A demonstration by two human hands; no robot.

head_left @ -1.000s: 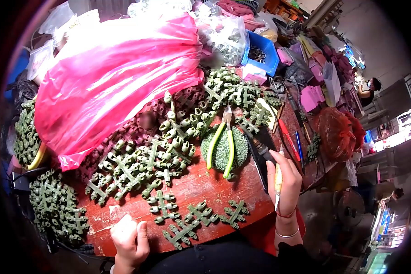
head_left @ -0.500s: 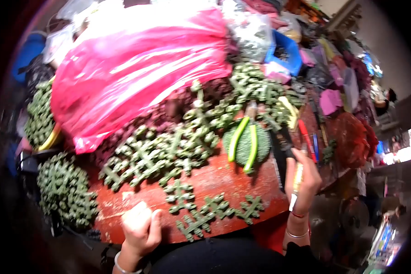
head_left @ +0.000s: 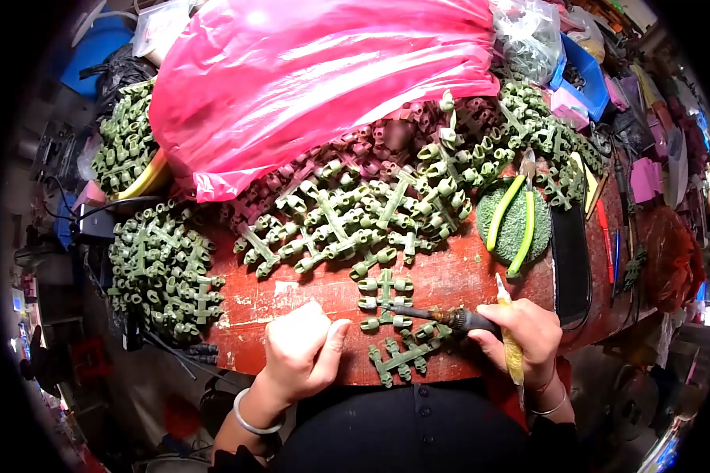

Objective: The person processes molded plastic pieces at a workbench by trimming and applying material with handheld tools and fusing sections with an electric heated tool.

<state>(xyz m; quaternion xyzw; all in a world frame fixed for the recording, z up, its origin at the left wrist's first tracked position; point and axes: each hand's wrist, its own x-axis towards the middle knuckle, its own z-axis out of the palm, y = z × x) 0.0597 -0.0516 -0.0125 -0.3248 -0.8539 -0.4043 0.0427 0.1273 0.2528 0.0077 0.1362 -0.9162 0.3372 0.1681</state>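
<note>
My left hand is a closed fist over the table's front edge, thumb upright; anything inside it is hidden. In my right hand are a black-handled soldering iron, its thin tip pointing left, and a pointed tool with a yellowish handle, slanting across the fingers. The iron's tip is over or against a green branched piece with small tube-like ends; contact is unclear. Below it, another green branched piece lies near the edge. A large heap of similar pieces lies behind.
Yellow-green-handled pliers lie on a round green pad. Right of them are a flat black object and a red pen-like tool. A pink plastic sheet covers the back. Another green heap is at left.
My right hand has come from beside the flat black object to the front middle, the soldering iron now over the green pieces. The left fist stays closed. The whole view has shifted.
</note>
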